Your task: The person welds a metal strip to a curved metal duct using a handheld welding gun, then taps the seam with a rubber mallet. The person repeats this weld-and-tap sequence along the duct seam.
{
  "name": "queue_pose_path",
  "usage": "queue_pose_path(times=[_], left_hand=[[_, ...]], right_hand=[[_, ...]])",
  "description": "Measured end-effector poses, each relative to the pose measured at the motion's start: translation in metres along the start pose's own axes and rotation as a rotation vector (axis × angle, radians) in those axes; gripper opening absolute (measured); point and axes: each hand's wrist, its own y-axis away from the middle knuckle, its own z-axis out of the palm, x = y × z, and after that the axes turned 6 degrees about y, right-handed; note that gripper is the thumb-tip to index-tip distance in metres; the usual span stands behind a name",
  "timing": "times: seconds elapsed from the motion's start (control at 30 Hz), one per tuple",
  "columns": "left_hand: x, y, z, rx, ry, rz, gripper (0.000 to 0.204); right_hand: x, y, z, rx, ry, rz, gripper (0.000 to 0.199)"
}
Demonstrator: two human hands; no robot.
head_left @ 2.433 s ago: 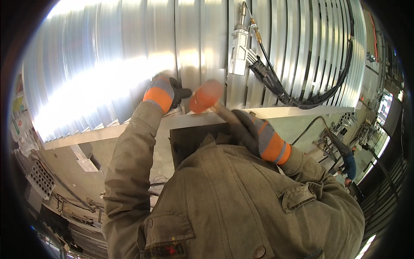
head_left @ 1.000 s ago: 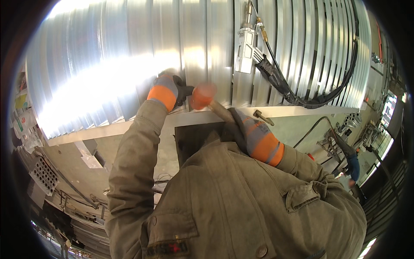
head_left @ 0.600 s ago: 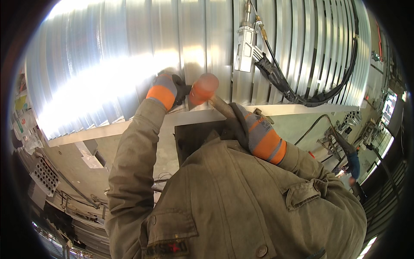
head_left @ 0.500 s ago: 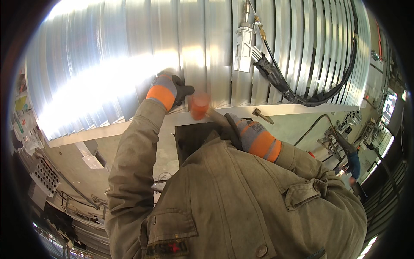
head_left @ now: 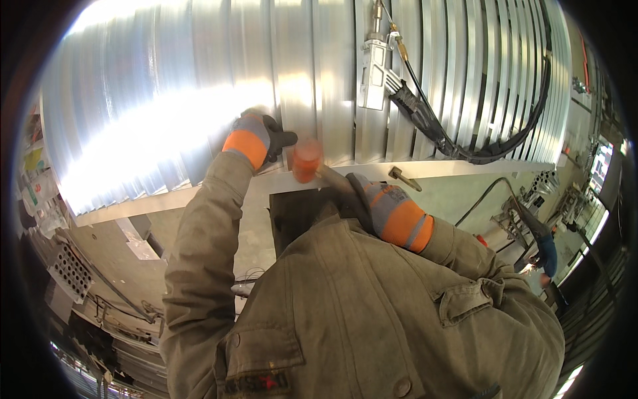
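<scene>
My right hand (head_left: pixel 392 209), in a grey and orange glove, is closed round the handle of a mallet (head_left: pixel 306 161). Its orange-red head is smeared by motion and sits over the near edge of the metal slats (head_left: pixel 335 120), between my hands. My left hand (head_left: pixel 256 139), gloved alike, lies on these silvery slats just left of the mallet head. Its fingers are curled and the thumb points right toward the head. What the left hand grips, if anything, is hidden.
A silver tool with a black sleeved cable (head_left: pixel 373 73) lies on the slats to the right. A short metal rod (head_left: pixel 404 178) stands out at the pale front rail (head_left: pixel 478 170). Far right, a person in blue (head_left: pixel 546 256) bends over. A perforated block (head_left: pixel 70 272) is at far left.
The mallet head has shifted very slightly left and stays blurred. My left hand and forearm have moved a touch to the left.
</scene>
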Motion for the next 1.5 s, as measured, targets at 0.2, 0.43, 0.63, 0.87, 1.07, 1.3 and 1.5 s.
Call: queue_pose_path(times=[0.2,0.43,0.63,0.87,1.07,1.3,1.5], left_hand=[[0.013,0.014,-0.004,-0.052,-0.082,-0.036,0.048],[-0.011,0.030,0.004,0.019,0.159,-0.055,0.041],[-0.064,0.068,0.048,0.269,0.551,0.052,0.033],[-0.080,0.090,0.104,0.414,0.729,-0.037,0.032],[-0.099,0.088,0.143,0.626,0.697,0.174,0.036],[-0.119,0.094,0.165,0.893,0.956,0.297,0.022],[-0.124,0.087,0.167,1.101,1.283,0.124,0.055]], right_hand=[[0.003,0.004,-0.050,0.431,-0.246,0.090,0.045],[0.060,-0.050,-0.145,0.892,0.252,-0.008,0.039],[0.087,-0.176,-0.200,1.049,0.294,-0.326,0.033],[0.151,-0.276,-0.279,1.083,0.463,-0.119,0.034],[0.243,-0.272,-0.323,1.161,0.510,0.028,0.035],[0.224,-0.178,-0.274,1.242,0.580,-0.151,0.044],[0.154,-0.074,-0.132,0.787,0.409,-0.259,0.051]])
